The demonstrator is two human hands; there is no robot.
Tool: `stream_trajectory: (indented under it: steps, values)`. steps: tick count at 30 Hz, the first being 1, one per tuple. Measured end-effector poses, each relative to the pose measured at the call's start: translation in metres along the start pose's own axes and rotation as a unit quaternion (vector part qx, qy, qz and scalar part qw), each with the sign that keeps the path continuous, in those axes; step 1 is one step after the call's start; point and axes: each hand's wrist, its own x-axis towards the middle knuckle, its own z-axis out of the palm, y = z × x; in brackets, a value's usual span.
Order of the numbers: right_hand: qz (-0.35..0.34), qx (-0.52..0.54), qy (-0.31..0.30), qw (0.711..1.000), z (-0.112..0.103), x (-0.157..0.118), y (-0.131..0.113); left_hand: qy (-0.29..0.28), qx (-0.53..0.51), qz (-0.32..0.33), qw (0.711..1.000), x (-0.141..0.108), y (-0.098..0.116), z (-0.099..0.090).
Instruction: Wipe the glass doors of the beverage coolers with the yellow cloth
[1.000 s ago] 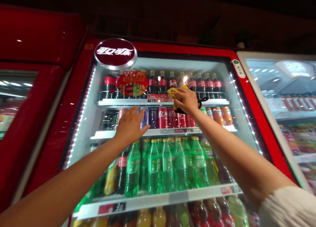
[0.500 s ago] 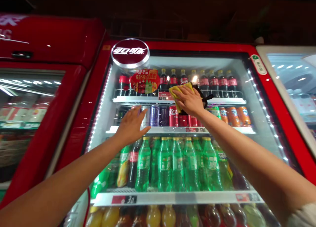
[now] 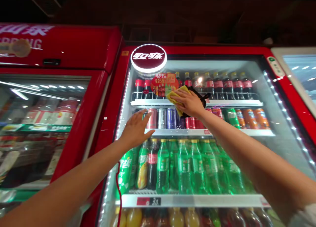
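Note:
My right hand (image 3: 189,103) presses a folded yellow cloth (image 3: 172,94) to the glass door (image 3: 274,105) of a red drinks fridge, at the height of the upper shelf. The fingers lie over the cloth. Just behind that hand shows a dark shape (image 3: 197,92) that I cannot make out. Lower and to the left, my left hand (image 3: 135,128) is raised with fingers spread and nothing in it, near the door's left side. Whether it touches the glass, I cannot tell. A round red sticker (image 3: 164,84) is on the door, left of the cloth.
Behind the glass stand cola bottles (image 3: 217,85), cans (image 3: 171,118) and green bottles (image 3: 184,167) on shelves. A round lit sign (image 3: 148,58) is at the door's top left. Another red fridge (image 3: 74,49) adjoins on the left, a pale one (image 3: 283,52) on the right.
My right hand and the cloth have moved left across the glass, closer to the round sticker. My left hand has also shifted left relative to the fridge. The view has turned left.

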Motion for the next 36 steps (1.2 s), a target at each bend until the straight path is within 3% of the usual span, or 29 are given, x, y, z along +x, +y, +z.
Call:
stream_trajectory:
  steps: [2,4,7,9,11,14,16,18,21,23,25,27,29,32,34,36]
  values:
    - [0.119,-0.018,0.032,0.992,0.011,0.023,-0.024,0.006,0.003,0.001,1.0,-0.003,-0.004,-0.001]
    - [0.154,-0.024,0.046,0.987,0.026,0.037,-0.058,0.011,0.006,0.005,1.0,-0.006,-0.006,-0.002]
    - [0.052,-0.018,0.026,0.998,0.036,0.028,-0.092,0.005,0.011,0.008,1.0,-0.015,-0.012,-0.006]
    - [-0.046,-0.015,-0.001,0.999,0.031,0.01,-0.09,-0.012,0.02,0.006,1.0,-0.022,-0.021,-0.01]
    - [-0.096,-0.021,-0.018,0.995,0.022,-0.001,-0.077,-0.03,0.028,0.003,0.999,-0.029,-0.032,-0.013]
    - [0.006,-0.044,0.002,0.999,0.017,0.011,-0.067,-0.034,0.026,0.004,0.999,-0.037,-0.045,-0.014]
    - [0.124,-0.05,0.031,0.991,0.025,0.032,-0.083,-0.029,0.025,0.007,0.999,-0.042,-0.049,-0.012]
    - [0.187,-0.042,0.057,0.98,0.038,0.049,-0.112,-0.026,0.027,0.013,0.999,-0.049,-0.05,-0.009]
    - [0.102,-0.017,0.055,0.993,0.052,0.047,-0.149,-0.024,0.021,0.02,0.999,-0.062,-0.052,-0.006]
    - [0.006,0.001,0.03,1.0,0.05,0.03,-0.154,-0.025,0.011,0.023,0.999,-0.072,-0.057,-0.006]
    - [-0.039,0.013,0.014,0.999,0.044,0.014,-0.146,-0.033,0.005,0.026,0.999,-0.081,-0.064,-0.007]
    - [-0.012,0.015,0.024,1.0,0.041,0.013,-0.135,-0.04,0.0,0.032,0.999,-0.087,-0.072,-0.009]
    - [0.061,0.01,0.059,0.996,0.046,0.027,-0.136,-0.042,-0.001,0.037,0.998,-0.09,-0.077,-0.011]
    - [0.147,0.004,0.102,0.984,0.063,0.06,-0.163,-0.046,0.005,0.037,0.998,-0.094,-0.079,-0.014]
    - [0.122,0.006,0.084,0.989,0.07,0.07,-0.184,-0.056,0.011,0.037,0.998,-0.098,-0.079,-0.014]
    - [0.039,0.015,0.041,0.998,0.07,0.067,-0.196,-0.061,0.011,0.038,0.997,-0.104,-0.079,-0.014]
